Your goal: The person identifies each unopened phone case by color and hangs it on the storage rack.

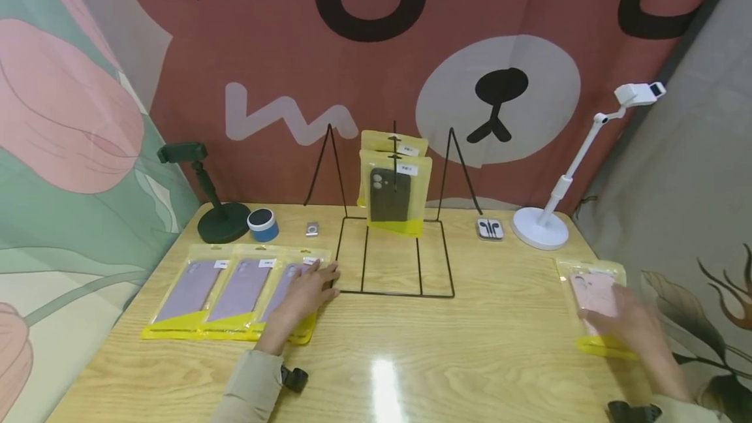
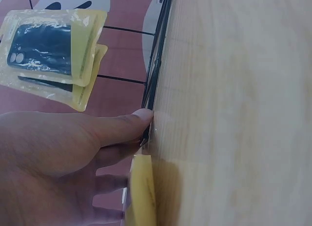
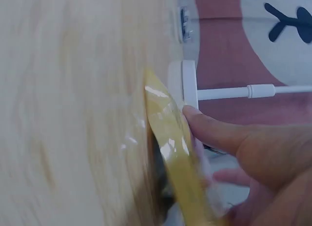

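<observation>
My left hand [image 1: 305,292] rests its fingers over the right-hand one of three bagged lilac phone cases [image 1: 241,289] lying side by side. In the left wrist view its thumb touches the corner of the black wire display stand [image 2: 153,74]. At the far right my right hand [image 1: 631,322], slightly blurred, grips a bagged pink phone case [image 1: 593,296]. The bag's yellow lower end [image 3: 168,133] is raised off the table in the right wrist view, its far side partly hidden. Two yellow-edged bags with dark phone cases [image 1: 390,194] hang on the stand's middle hook.
Along the back edge stand a dark green phone holder [image 1: 223,220], a blue jar [image 1: 262,224], a small silver clip device [image 1: 312,229], boxed earphones [image 1: 490,228] and a white phone stand [image 1: 540,227]. A patterned curtain [image 1: 264,51] hangs behind the wooden table [image 1: 470,358].
</observation>
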`<action>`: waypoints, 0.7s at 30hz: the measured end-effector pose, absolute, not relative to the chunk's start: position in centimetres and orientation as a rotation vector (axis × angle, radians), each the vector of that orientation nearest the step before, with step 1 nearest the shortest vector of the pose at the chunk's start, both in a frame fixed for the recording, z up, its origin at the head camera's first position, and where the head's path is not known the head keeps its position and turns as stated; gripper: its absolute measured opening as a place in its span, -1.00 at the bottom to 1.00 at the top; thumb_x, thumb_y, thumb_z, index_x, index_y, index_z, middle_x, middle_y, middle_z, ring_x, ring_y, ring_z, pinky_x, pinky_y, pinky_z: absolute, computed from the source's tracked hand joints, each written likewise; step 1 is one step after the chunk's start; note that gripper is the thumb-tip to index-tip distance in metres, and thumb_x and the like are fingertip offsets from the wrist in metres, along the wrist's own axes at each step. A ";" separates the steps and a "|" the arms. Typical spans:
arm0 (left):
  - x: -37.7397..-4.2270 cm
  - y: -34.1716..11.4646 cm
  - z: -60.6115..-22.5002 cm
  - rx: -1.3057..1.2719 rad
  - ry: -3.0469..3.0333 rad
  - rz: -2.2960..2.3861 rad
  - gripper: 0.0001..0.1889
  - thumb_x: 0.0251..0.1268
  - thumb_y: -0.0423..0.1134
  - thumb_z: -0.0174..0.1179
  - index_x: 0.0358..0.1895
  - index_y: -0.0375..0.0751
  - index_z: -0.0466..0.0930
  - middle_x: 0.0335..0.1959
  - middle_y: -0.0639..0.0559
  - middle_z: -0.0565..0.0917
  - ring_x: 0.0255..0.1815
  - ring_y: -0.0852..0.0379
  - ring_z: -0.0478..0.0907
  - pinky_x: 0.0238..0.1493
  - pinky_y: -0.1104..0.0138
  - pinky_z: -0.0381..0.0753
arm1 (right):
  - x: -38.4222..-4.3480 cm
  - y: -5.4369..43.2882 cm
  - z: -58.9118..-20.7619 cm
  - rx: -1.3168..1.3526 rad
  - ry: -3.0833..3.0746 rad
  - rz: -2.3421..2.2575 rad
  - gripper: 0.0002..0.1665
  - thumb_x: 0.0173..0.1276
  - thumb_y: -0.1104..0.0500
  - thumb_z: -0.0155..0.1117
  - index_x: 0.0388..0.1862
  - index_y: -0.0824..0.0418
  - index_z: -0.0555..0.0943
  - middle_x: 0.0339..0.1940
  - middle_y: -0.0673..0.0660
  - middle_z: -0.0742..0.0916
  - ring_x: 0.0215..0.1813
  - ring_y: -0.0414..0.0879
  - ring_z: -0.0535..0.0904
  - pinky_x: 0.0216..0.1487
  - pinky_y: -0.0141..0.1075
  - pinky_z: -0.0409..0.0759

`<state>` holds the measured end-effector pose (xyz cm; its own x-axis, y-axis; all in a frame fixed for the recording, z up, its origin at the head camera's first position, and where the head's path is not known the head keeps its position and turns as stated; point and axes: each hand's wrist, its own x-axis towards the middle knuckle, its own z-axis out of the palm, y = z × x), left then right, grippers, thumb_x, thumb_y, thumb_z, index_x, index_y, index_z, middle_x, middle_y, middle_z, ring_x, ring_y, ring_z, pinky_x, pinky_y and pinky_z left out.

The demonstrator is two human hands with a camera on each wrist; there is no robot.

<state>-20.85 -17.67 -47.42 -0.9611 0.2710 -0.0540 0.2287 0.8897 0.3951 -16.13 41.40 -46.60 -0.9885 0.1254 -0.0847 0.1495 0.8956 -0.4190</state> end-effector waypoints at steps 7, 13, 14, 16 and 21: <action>-20.8 -17.6 -47.4 0.389 2.942 0.602 -0.53 0.31 -0.12 0.23 0.26 -0.16 0.52 0.41 0.00 0.35 0.48 -0.22 0.09 0.39 -0.25 -0.08 | -15.5 40.4 -45.9 0.115 2.944 -1.037 -0.19 0.41 -0.05 0.21 0.40 0.45 0.23 0.35 0.58 0.29 0.18 0.42 0.41 0.09 0.15 0.43; -20.8 -17.7 -47.6 0.393 2.950 0.604 -0.54 0.31 -0.12 0.23 0.25 -0.16 0.52 0.40 0.00 0.36 0.48 -0.22 0.10 0.39 -0.25 -0.08 | -14.6 36.9 -43.7 0.059 3.020 -1.160 -0.33 0.31 -0.11 0.31 0.36 0.05 0.45 0.35 0.28 0.48 -0.06 -0.36 0.47 -0.14 -0.42 0.39; -20.8 -17.7 -47.6 0.393 2.949 0.606 -0.54 0.31 -0.12 0.23 0.26 -0.16 0.52 0.41 0.00 0.36 0.48 -0.22 0.10 0.40 -0.25 -0.09 | -14.3 36.1 -43.0 0.054 3.024 -1.182 -0.33 0.31 -0.11 0.30 0.37 0.01 0.45 0.36 0.25 0.47 -0.04 -0.42 0.42 -0.13 -0.44 0.37; -20.8 -17.7 -47.7 0.391 2.950 0.609 -0.54 0.32 -0.12 0.23 0.26 -0.15 0.52 0.41 0.01 0.35 0.48 -0.22 0.10 0.39 -0.25 -0.08 | -13.8 34.3 -41.8 0.018 3.028 -1.257 -0.35 0.32 -0.08 0.31 0.38 -0.02 0.44 0.35 0.15 0.50 -0.02 -0.44 0.43 -0.12 -0.46 0.40; -20.9 -17.7 -47.7 0.380 2.953 0.609 -0.54 0.32 -0.11 0.22 0.26 -0.13 0.52 0.41 0.02 0.35 0.48 -0.21 0.09 0.39 -0.25 -0.09 | -12.4 29.8 -39.3 -0.292 3.045 -1.582 -0.41 0.24 0.30 0.38 0.28 0.19 0.52 0.14 -0.18 0.60 0.01 -0.49 0.50 -0.09 -0.67 0.46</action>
